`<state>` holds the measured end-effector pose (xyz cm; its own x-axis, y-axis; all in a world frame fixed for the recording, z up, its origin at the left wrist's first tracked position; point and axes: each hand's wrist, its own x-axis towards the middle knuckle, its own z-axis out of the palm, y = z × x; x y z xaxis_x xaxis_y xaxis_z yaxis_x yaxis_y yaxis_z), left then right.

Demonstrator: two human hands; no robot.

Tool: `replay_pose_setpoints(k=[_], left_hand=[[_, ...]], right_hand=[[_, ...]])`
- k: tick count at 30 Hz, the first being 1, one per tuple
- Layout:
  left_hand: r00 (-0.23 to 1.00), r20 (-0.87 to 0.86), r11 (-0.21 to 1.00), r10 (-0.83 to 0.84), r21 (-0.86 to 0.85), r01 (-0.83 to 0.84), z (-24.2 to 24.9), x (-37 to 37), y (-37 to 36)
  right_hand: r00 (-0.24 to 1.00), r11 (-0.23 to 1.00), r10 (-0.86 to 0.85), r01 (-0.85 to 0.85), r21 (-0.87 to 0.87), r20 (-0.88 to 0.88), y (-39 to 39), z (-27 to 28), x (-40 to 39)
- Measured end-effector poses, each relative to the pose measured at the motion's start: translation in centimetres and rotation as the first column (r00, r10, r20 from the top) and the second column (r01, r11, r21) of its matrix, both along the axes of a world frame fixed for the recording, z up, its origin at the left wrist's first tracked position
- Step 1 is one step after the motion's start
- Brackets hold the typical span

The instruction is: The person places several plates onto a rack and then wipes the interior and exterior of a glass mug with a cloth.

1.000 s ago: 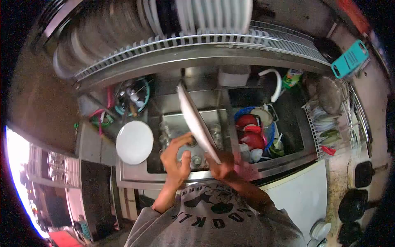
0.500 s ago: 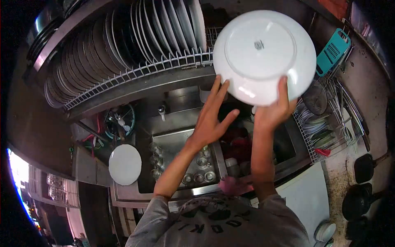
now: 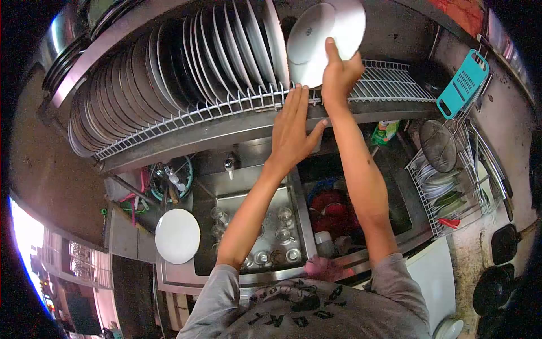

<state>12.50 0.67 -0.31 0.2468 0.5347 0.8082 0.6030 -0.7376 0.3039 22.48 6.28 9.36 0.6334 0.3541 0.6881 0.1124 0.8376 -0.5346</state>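
A large white plate (image 3: 347, 25), its underside facing me, stands tilted at the right end of the row of plates in the wire rack (image 3: 384, 85). My right hand (image 3: 340, 76) grips its right part, thumb pressed on the underside and the other fingers hidden behind. My left hand (image 3: 293, 121) is held flat with fingers stretched, its fingertips right at the plate's lower edge and the rack's front wire. Close by on the left stand several upright white plates (image 3: 243, 48), with darker plates (image 3: 118, 93) beyond them.
Below the rack is a steel sink (image 3: 248, 198) with several glasses (image 3: 285, 234); the other basin holds red dishes (image 3: 330, 209). A white plate (image 3: 177, 236) lies at the sink's left edge. A teal grater (image 3: 463, 83) hangs at right, above a dish rack (image 3: 437, 181) with a strainer (image 3: 438, 145).
The plate has moved up and left to the rack beside the other plates and turned more edge-on. Both my hands have gone with it, the left now at the rack's front.
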Motion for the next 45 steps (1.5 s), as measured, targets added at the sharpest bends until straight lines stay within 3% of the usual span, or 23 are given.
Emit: replay_pose_setpoints(k=[3, 5, 8, 11, 15, 16, 20, 25, 26, 29, 30, 31, 33, 36, 39, 41, 43, 44, 45], left_hand=[[0.994, -0.059, 0.995, 0.095, -0.002, -0.095, -0.1, 0.0, -0.1], [0.981, -0.129, 0.989, 0.147, 0.012, -0.147, 0.0, -0.2, -0.2], [0.979, -0.135, 0.988, 0.151, 0.058, -0.144, -0.7, -0.5, 0.3], [0.972, -0.172, 0.986, 0.158, 0.089, -0.144, -1.2, -0.6, 0.7], [0.968, -0.178, 0.982, 0.177, 0.099, -0.162, -1.2, -0.7, 0.4], [0.969, -0.174, 0.982, 0.177, 0.098, -0.162, -1.2, -0.7, 0.4], [0.978, -0.147, 0.985, 0.151, 0.103, -0.137, -1.4, -0.7, 0.6], [0.975, -0.169, 0.987, 0.142, 0.094, -0.127, -1.8, -1.3, 0.2], [0.978, -0.165, 0.990, 0.127, 0.077, -0.115, -2.0, -1.6, -0.4], [0.992, -0.117, 0.998, 0.048, 0.051, -0.042, -3.0, -3.4, -3.3], [0.997, -0.072, 0.999, -0.018, 0.035, 0.021, -3.7, -4.3, -4.7], [0.997, -0.074, 0.999, -0.016, 0.032, 0.018, -4.8, -5.3, -5.7], [0.993, 0.074, 0.992, -0.094, -0.073, 0.099, -8.1, -7.3, -7.7], [0.986, 0.166, 0.938, -0.023, -0.338, 0.079, -12.8, -11.4, -12.4], [0.969, 0.242, 0.796, 0.056, -0.596, 0.103, -20.3, -16.4, -17.9], [0.960, 0.219, 0.678, 0.174, -0.734, 0.045, -26.6, -19.8, -22.0], [0.960, 0.182, 0.614, 0.214, -0.789, 0.013, -29.2, -23.2, -26.3], [0.934, 0.167, 0.528, 0.315, -0.849, -0.027, -29.5, -24.7, -28.2], [0.902, 0.138, 0.436, 0.409, -0.898, -0.060, -29.6, -26.1, -29.8]], right_hand=[[0.990, 0.995, -0.097, 0.093, 0.043, 0.104, 2.1, -0.4, -1.3], [0.984, 0.996, -0.085, 0.090, -0.025, 0.154, 2.6, -0.6, -1.7], [0.928, 0.972, -0.154, 0.204, -0.115, 0.340, 3.4, -0.6, -2.3], [0.883, 0.970, -0.188, 0.234, -0.057, 0.430, 3.6, -0.3, -3.0], [0.916, 0.977, -0.069, 0.143, -0.160, 0.396, 2.6, -0.4, -3.7], [0.913, 0.984, -0.102, 0.150, -0.093, 0.394, 2.8, -0.6, -3.8], [0.900, 0.986, -0.089, 0.142, -0.092, 0.426, 2.7, -0.6, -3.2], [0.891, 0.990, -0.003, 0.067, -0.125, 0.453, 2.1, -0.5, -3.3], [0.888, 0.968, 0.112, 0.004, -0.252, 0.445, 1.6, -0.4, -3.1], [0.890, 0.930, 0.227, -0.078, -0.359, 0.396, 1.6, -0.2, -2.4], [0.864, 0.865, 0.406, -0.258, -0.431, 0.298, 0.9, -0.4, -1.9], [0.841, 0.850, 0.457, -0.316, -0.422, 0.290, 2.2, -1.4, -1.1], [0.792, 0.839, 0.526, -0.426, -0.339, 0.309, 1.0, -2.1, -0.7], [0.876, 0.914, 0.372, -0.289, -0.285, 0.306, -1.6, -4.0, 0.2], [0.953, 0.976, 0.178, -0.141, -0.164, 0.244, -7.4, -8.9, -1.6], [0.949, 0.961, 0.126, -0.045, -0.272, 0.287, -11.0, -14.0, -3.8], [0.894, 0.914, 0.186, -0.004, -0.407, 0.409, -14.4, -20.3, -7.8], [0.853, 0.860, 0.292, -0.036, -0.509, 0.433, -17.3, -21.2, -10.7], [0.745, 0.839, 0.349, 0.021, -0.543, 0.568, -18.7, -24.4, -12.9]])
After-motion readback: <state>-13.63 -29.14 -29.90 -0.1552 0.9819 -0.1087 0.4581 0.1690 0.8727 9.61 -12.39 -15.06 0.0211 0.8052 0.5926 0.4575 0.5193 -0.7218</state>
